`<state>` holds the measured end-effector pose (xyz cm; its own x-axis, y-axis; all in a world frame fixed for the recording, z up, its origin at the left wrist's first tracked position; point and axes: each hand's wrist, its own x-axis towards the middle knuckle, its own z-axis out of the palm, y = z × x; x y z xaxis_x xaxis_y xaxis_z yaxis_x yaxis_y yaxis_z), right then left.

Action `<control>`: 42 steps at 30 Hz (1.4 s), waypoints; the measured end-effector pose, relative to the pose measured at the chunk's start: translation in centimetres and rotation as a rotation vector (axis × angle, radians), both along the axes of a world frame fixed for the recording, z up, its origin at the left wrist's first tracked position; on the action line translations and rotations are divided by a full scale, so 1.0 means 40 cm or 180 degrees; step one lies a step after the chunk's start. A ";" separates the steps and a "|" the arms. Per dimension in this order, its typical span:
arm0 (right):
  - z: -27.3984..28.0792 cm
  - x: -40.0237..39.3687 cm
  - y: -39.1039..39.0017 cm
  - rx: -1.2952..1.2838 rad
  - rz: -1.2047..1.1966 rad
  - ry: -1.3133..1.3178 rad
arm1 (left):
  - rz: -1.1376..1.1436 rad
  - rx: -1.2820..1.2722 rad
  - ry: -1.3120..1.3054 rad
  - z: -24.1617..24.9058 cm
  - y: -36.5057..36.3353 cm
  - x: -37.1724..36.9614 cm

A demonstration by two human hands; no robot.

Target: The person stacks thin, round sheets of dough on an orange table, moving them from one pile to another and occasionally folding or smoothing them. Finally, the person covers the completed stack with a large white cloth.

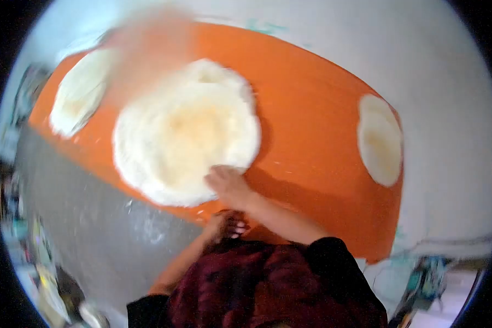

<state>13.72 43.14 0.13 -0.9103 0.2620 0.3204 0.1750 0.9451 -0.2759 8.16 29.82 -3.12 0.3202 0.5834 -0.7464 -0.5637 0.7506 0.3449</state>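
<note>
A large, pale round (194, 128) that looks like dough lies on an orange table surface (306, 109), its edge uneven and white. The fingers of my right hand (224, 180) rest on the near rim of this round, slightly apart. Closer to my body, at the near table edge, my left hand (227, 225) is loosely curled with its fingertips apart; nothing shows in it. A folded pale sheet (81, 94) lies at the left end of the table, and an oval pale piece (380, 139) at the right end.
A blurred, skin-toned shape (153, 49) covers part of the table's far left; I cannot make out what it is. The grey floor (104, 202) shows at the left. Pale wall or floor lies beyond the table, with cluttered items (429, 284) at the lower right.
</note>
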 end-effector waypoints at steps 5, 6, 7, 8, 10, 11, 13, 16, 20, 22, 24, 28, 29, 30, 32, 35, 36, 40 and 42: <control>0.151 0.213 0.108 -0.1622 -0.1175 0.0174 | 0.0120 0.0013 0.0348 0.029 0.000 0.004; 0.082 0.291 0.152 -0.2256 -0.1811 0.0986 | 0.0073 -0.0043 0.0673 0.047 0.005 0.010; 0.008 0.370 0.193 -0.2857 -0.2382 0.1862 | 0.0046 -0.0057 0.0799 0.063 0.010 0.018; 0.035 0.496 0.261 -0.3383 -0.2821 0.2104 | 0.0062 -0.0074 0.0934 0.075 0.014 0.025; 0.036 0.760 0.313 -0.4680 -0.3108 0.4303 | 0.0181 -0.0259 0.0978 0.061 0.017 0.029; -0.004 0.898 0.350 -0.4531 -0.3431 0.4872 | 0.0281 -0.0419 0.0887 0.039 0.014 0.020; -0.016 1.116 0.382 -0.4269 -0.3802 0.5710 | 0.0417 -0.0604 0.0840 0.027 0.020 0.023; -0.007 1.274 0.407 -0.4140 -0.4368 0.6130 | 0.0419 -0.0416 0.0421 -0.035 0.001 -0.014; -0.006 1.309 0.455 -0.4297 -0.4728 0.6303 | 0.0575 -0.0695 0.0816 -0.029 0.008 0.001; -0.025 1.332 0.479 -0.4654 -0.4646 0.6148 | 0.0702 -0.0784 0.0849 -0.028 0.001 -0.001; -0.081 1.386 0.508 -0.5056 -0.4352 0.5873 | 0.0658 -0.0562 0.0896 -0.056 -0.019 -0.023; -0.012 1.338 0.552 -0.5120 -0.4766 0.5447 | 0.0706 -0.0784 0.1392 -0.016 0.018 0.019; -0.006 1.316 0.558 -0.5014 -0.4731 0.5562 | 0.0837 -0.1161 0.1599 0.017 0.037 0.044; -0.009 1.288 0.560 -0.4914 -0.4707 0.5673 | 0.1026 -0.0900 -0.0330 -0.070 -0.006 -0.034; -0.034 1.206 0.542 -0.5008 -0.4181 0.5804 | 0.0916 -0.0987 0.0839 -0.012 0.021 0.020; -0.037 0.999 0.414 -0.5707 -0.3453 0.5747 | 0.0858 -0.0643 -0.0084 -0.091 -0.018 -0.037; -0.044 0.922 0.356 -0.5719 -0.3005 0.5441 | 0.0852 -0.0446 -0.0828 -0.126 -0.036 -0.064; 0.037 0.668 0.118 -0.7688 -0.1526 0.3872 | 0.0652 0.0056 0.0046 0.076 0.159 0.216; 0.081 0.641 0.052 -0.7782 -0.0902 0.2335 | 0.0377 0.0780 -0.0462 0.121 0.246 0.290</control>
<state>39.37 45.20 3.35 -0.7571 0.4761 -0.4473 -0.3676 -0.8765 -0.3108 19.76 39.67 1.73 0.3322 0.7800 -0.5303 -0.6989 0.5811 0.4170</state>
